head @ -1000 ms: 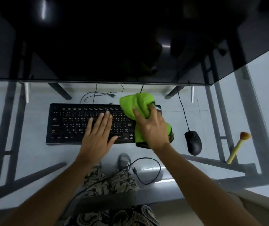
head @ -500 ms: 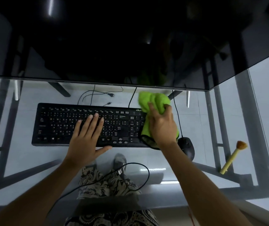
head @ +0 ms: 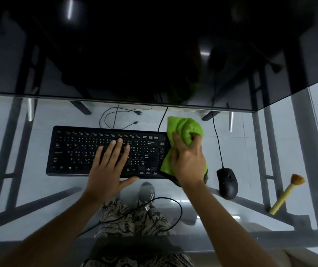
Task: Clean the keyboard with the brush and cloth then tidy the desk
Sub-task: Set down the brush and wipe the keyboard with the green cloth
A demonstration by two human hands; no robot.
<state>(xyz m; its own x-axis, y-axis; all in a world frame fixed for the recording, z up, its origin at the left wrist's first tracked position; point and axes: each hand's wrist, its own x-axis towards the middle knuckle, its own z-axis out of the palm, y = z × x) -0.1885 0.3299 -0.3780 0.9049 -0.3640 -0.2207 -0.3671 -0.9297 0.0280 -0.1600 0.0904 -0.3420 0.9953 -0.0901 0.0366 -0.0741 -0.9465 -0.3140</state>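
Keyboard point(head: 104, 151) is the black one sitting flat on the glass desk point(head: 38, 189), just under the edge of the big dark monitor point(head: 135, 45). Left hand point(head: 108, 170) lies flat across the middle keys, fingers straight and spread, not gripping anything. Right hand point(head: 189, 160) is bunched round the green cloth point(head: 185, 130), pressing it on the keyboard's right end, over the numpad. Black mouse point(head: 227, 183) sits just right of the keyboard, cable running up behind the monitor. Brush point(head: 287, 193) with the yellow handle lies well off to the keyboard's right, bristles pointing away, nobody touching it. Loose black cable point(head: 165, 207) loops near the keyboard's front edge.
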